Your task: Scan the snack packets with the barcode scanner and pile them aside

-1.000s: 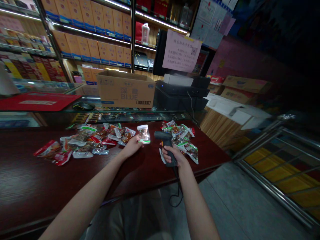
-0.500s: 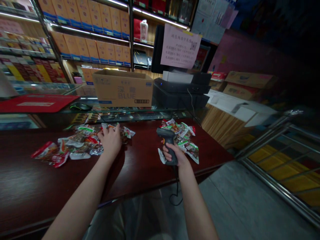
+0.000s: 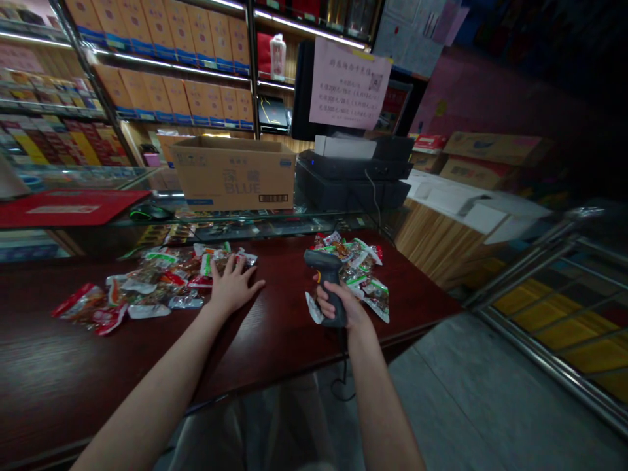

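My left hand [image 3: 232, 288] is spread with fingers apart at the right end of a loose pile of snack packets [image 3: 161, 278], its fingertips over the nearest packets. The packets are shiny plastic in red, white and green with brown contents. My right hand [image 3: 346, 304] is wrapped round the handle of a dark barcode scanner [image 3: 324, 261], held with its head to the upper left. Behind the scanner lies a second, smaller pile of similar packets [image 3: 366, 265], partly hidden by it. A cable [image 3: 343, 386] hangs from the scanner's handle past the table edge.
A cardboard box [image 3: 230, 173] stands on the glass counter [image 3: 275, 222] behind the dark red table [image 3: 275, 327]. Left of it lie a mouse [image 3: 151, 212] and a red mat [image 3: 73, 206]. A monitor with a pink notice [image 3: 348, 85] and a metal railing [image 3: 549, 261] are to the right.
My left hand has shifted slightly right and its fingers have spread out from a curled pose over the packets. The right hand keeps the scanner in nearly the same place.
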Tool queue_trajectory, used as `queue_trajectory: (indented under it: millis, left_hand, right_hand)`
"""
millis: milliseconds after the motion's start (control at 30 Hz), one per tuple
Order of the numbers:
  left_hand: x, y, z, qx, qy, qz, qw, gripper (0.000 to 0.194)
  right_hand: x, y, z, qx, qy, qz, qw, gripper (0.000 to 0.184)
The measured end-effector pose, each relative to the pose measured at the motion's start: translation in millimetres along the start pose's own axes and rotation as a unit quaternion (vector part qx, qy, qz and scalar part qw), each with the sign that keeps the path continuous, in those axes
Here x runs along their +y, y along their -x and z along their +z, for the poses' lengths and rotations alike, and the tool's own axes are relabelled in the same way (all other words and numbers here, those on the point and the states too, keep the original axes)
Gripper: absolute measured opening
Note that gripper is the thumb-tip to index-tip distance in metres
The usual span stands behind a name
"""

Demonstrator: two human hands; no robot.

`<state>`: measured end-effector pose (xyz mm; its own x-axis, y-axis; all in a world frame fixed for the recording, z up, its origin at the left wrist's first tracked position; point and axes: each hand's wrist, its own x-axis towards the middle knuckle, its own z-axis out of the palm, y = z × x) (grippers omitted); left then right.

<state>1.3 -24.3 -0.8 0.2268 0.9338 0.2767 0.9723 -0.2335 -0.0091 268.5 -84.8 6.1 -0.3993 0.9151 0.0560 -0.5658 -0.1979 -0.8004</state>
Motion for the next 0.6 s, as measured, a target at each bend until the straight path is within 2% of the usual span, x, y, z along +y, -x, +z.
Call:
queue_trajectory:
  millis: [200, 333, 467, 533, 600]
  left_hand:
    - [-7.8, 1.4, -2.8, 0.013, -0.042, -0.06, 0.997, 0.059]
    - [7.2, -2.7, -6.5, 0.011, -0.036, -0.054, 0.998, 0.058]
    - [50.4, -30.1, -5.9, -0.031, 0.07, 0.024, 0.997, 0.053]
    - [80.5, -53.3, -2.7, -0.05, 0.151, 0.05, 0.986, 0.055]
    - [110.4, -79.2, 3.0, -0.044, 0.241, 0.081, 0.966, 0.056]
  right_hand:
    - [-6.0, 2.5, -5.8, 0.002, -0.012, -0.021, 1.0, 0.03]
    - [-23.5, 14.9, -22.1, 0.052, 0.026, -0.021, 0.998, 0.026]
    - [-39.1, 24.0, -44.0, 0.123, 0.048, -0.07, 0.989, 0.031]
    - [-41.5, 24.6, -51.9, 0.137, 0.028, -0.09, 0.986, 0.032]
    - [-41.0, 24.0, -56.3, 0.144, 0.013, -0.098, 0.985, 0.032]
